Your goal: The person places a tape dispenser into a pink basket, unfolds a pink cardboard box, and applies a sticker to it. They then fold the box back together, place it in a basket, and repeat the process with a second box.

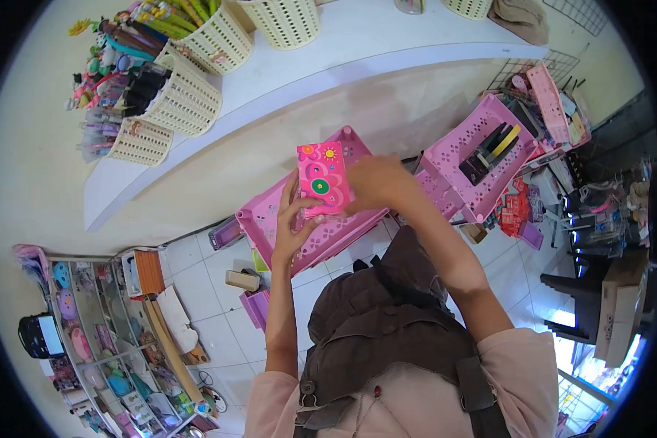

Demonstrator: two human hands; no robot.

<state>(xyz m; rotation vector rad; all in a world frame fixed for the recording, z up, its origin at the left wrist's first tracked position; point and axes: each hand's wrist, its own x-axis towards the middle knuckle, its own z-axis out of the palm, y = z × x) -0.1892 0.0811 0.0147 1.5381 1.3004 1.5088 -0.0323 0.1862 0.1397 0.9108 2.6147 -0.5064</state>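
A bright pink decorated box (pixel 330 166), printed with flowers, a yellow sun and a green round patch, is held up over a pink plastic rack (pixel 274 212). My left hand (pixel 293 223) grips it from the left and below, thumb and fingers around its lower edge. At the box's right side is my right hand (pixel 376 181), smeared by motion, its fingertips right at the edge. Its fingers are too blurred to read.
A white curved shelf (pixel 343 55) above carries cream baskets (pixel 186 98) full of pens. To the right, a second pink rack (pixel 445 157) holds a black and yellow item (pixel 493 155). A glass display case (pixel 98 314) stands at lower left, near a leaning wooden board (pixel 171 350).
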